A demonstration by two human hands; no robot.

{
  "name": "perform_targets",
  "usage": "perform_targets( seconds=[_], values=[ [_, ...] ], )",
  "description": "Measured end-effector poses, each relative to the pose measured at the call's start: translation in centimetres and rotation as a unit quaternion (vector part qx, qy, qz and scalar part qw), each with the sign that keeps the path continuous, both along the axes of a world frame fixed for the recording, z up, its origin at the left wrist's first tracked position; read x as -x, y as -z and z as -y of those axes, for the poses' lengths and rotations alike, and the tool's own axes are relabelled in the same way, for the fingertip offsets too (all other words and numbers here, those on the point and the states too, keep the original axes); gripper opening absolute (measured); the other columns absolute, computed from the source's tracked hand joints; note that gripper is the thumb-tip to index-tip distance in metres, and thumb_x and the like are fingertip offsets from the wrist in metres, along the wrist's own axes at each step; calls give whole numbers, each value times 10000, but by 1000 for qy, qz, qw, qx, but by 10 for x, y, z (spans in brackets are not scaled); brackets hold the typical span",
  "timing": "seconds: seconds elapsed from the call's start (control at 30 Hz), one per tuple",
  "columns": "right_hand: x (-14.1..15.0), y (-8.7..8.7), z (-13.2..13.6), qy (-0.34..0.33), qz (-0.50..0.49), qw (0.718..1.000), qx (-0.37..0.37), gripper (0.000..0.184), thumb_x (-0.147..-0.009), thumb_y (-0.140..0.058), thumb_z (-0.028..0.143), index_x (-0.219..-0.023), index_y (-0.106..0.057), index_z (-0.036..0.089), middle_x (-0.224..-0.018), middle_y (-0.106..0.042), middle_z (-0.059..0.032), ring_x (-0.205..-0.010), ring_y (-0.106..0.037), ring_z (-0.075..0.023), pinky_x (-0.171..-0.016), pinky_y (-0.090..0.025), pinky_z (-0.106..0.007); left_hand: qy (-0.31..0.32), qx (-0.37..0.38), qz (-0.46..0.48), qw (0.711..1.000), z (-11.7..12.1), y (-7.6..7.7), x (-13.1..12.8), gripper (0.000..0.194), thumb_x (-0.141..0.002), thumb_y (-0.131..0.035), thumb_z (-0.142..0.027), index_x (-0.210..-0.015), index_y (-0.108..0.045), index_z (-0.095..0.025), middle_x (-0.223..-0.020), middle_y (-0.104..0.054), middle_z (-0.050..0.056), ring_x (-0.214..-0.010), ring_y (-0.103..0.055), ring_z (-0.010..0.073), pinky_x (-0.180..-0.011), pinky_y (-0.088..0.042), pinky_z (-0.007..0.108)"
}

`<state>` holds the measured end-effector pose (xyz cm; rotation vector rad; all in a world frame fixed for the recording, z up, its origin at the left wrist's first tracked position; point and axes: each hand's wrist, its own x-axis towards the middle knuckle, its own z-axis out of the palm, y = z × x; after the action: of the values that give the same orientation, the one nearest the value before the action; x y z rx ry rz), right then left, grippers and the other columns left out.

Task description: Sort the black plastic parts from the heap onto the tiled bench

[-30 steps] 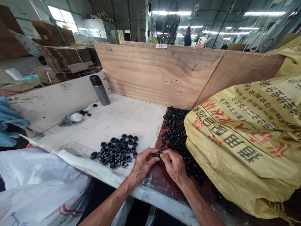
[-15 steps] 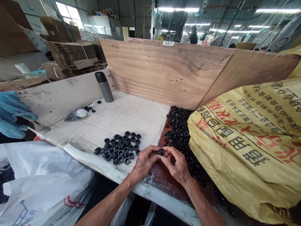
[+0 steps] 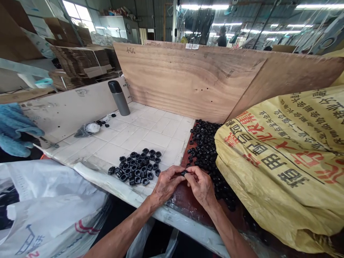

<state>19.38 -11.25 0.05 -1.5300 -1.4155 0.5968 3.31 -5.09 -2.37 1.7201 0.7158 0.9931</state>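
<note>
black nut [image 3: 184, 172] between left hand [image 3: 166, 183] and right hand [image 3: 202, 186], axis direction unclear

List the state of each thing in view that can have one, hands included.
Left hand: pinching the black part
Right hand: pinching the same part
Black part: held between both hands' fingertips
Flask: standing, cap on
Near cluster: loose on the pale surface
Large heap: loose, beside the yellow sack
Yellow sack: creased
Blue glove: draped, unworn
Ceiling light: on
</note>
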Motion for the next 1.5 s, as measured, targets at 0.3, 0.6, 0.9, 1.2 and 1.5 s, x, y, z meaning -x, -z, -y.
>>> perform_targets(
  seconds=[0.3, 0.6, 0.9, 1.2, 1.5],
  values=[
    [-5, 3, -2, 35, -129, 990, 54, 235, -856, -669, 421, -924, -657, 196, -629, -628, 22, -504, -566, -132, -502, -464, -235, -48, -259, -201, 944, 13, -6, 11, 280, -926, -517, -124, -1186, -575, -212, -1063, -658, 84, -989, -634, 229, -884, -548, 378],
    [-50, -10, 3, 198, -2, 978, -62, 215, -856, -658, 402, -904, -661, 192, -725, -624, -8, -590, -545, -150, -571, -496, -268, -175, -371, -325, 852, 12, -2, 44, 357, -807, -544, -26, -1121, -616, -178, -1192, -590, 153, -1152, -498, 348, -932, -507, 495],
    [-31, 18, 62, 66, 263, 962, -7, 154, -818, -558, 95, -901, -595, 220, -890, -616, -66, -815, -613, -222, -717, -502, -328, -218, -342, -335, 851, 4, -1, 52, 209, -830, -558, -75, -966, -672, -185, -956, -669, 118, -969, -555, 322, -867, -489, 476],
    [-34, -5, 4, 70, 134, 988, 16, 27, -769, -623, 217, -769, -596, 221, -640, -586, 24, -569, -554, -153, -573, -461, -268, -160, -311, -267, 898, 2, -3, 4, 179, -893, -581, -190, -1064, -632, -199, -1020, -636, 101, -942, -584, 272, -837, -518, 410],
    [-40, 12, -12, 114, -84, 990, 5, 271, -814, -678, 367, -1005, -696, 176, -797, -732, -52, -699, -714, -212, -654, -581, -322, -99, -225, -259, 934, -19, 14, -52, 202, -831, -614, -143, -1017, -643, -218, -961, -669, 70, -943, -642, 258, -819, -544, 379]
  ],
)
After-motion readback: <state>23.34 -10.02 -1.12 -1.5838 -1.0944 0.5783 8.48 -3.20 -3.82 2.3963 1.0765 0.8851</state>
